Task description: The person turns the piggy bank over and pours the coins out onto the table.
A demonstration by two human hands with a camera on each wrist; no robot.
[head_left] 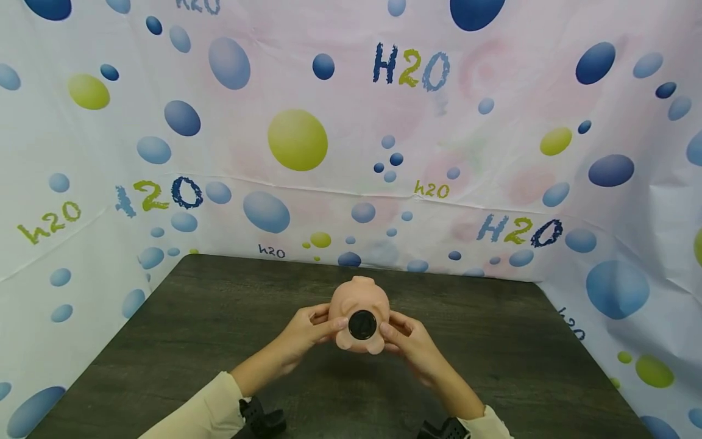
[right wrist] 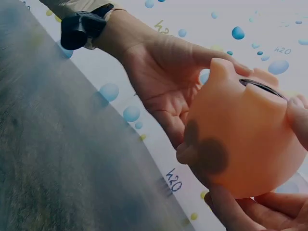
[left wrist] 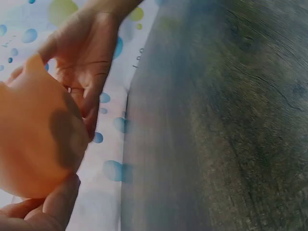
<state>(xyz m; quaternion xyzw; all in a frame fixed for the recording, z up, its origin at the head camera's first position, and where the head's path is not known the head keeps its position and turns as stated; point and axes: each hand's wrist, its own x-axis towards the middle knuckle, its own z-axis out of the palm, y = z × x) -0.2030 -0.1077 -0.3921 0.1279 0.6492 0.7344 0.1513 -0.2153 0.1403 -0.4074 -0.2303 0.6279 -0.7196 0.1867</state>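
Observation:
A pink piggy bank (head_left: 351,299) is held up above the dark table, its underside with stubby feet turned toward the head camera. A round black plug (head_left: 362,325) sits in that underside. My left hand (head_left: 301,331) grips the bank's left side, thumb beside the plug. From the opposite side my right hand (head_left: 415,342) grips it, with its thumb also near the plug. In the right wrist view the bank (right wrist: 245,139) shows dark rounded patches on its side, and the plug appears edge-on at the top. The fingertips behind the bank are partly hidden.
The dark wood-grain table (head_left: 219,317) extends around both hands. Behind it and at its sides hangs a white sheet (head_left: 351,122) with blue and green dots and H2O lettering. Black wrist cameras sit at both cuffs, including the left camera (head_left: 262,421).

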